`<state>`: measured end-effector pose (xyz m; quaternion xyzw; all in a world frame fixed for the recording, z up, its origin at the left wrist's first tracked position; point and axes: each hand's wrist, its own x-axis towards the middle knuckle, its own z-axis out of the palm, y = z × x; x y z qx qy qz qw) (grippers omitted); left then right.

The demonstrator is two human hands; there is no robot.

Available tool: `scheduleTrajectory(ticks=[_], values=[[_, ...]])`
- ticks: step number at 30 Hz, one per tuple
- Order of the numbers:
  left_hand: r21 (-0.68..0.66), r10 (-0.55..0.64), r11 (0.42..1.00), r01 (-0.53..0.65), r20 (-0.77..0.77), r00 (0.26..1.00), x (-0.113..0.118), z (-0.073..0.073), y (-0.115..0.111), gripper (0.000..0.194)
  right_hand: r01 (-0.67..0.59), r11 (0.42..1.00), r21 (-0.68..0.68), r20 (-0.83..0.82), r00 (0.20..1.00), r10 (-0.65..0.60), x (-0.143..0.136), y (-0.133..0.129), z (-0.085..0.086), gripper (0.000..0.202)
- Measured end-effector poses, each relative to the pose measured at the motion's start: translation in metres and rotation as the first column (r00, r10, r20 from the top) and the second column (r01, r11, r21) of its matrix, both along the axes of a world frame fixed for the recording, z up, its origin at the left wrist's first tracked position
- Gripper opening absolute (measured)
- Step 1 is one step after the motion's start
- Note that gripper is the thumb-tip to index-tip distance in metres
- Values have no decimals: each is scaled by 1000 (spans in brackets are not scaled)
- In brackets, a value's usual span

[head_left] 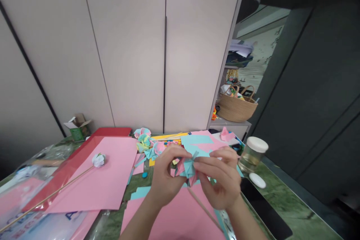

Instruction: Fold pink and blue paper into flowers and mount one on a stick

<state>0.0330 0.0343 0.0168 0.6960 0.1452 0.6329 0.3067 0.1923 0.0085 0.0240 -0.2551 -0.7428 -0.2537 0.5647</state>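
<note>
Between both hands is a folded paper flower [189,168] in light blue and pink, held above the pink sheets. My left hand [168,174] pinches its left side with thumb and forefinger. On the other side, the fingers of my right hand [221,178] close on the blue folds. A thin wooden stick [201,204] runs from below the flower toward the lower right; whether it is joined to the flower I cannot tell. Under my hands lies pink paper [171,213] with light blue sheets at its edge.
More paper flowers [144,140] sit behind my left hand. A white paper flower on a stick [99,160] rests on pink paper at left. To the right are a lidded jar [253,153], a white oval object [257,180] and a phone [264,208]. Cabinet doors [135,52] stand behind the table.
</note>
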Motion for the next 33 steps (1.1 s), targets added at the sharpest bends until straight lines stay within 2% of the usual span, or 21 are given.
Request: scheduleTrajectory(ticks=[4, 6, 10, 13, 17, 21, 26, 33], values=[[-120, 54, 992, -48, 46, 998, 2, -3, 0, 69, 21, 991, -134, -38, 999, -26, -5, -2, 3, 28], [-176, 67, 983, -56, 59, 996, 3, -4, -1, 73, 37, 983, -183, -72, 996, -50, -8, -3, 4, 28], [-201, 89, 976, -88, -5, 996, 4, -2, -1, 50, 52, 968, -245, -101, 992, -79, -13, -4, 7, 22], [-168, 92, 981, -97, -39, 995, 3, -1, 1, 39, 74, 957, -279, -104, 989, -106, -15, -6, 8, 17], [-130, 123, 982, -133, -84, 989, 2, -2, 3, 45, 144, 950, -278, -107, 978, -180, -16, -8, 9, 13], [15, 165, 986, -164, -74, 984, 3, -3, 2, 43, 142, 960, -242, -117, 978, -174, -16, -10, 8, 14], [183, 219, 962, -205, -62, 974, 4, -2, -2, 41, 114, 954, -279, -154, 975, -162, -18, -13, 8, 14], [232, 240, 945, -230, -16, 971, 3, -5, -2, 39, 177, 967, -181, -178, 961, -210, -25, -16, 6, 14]])
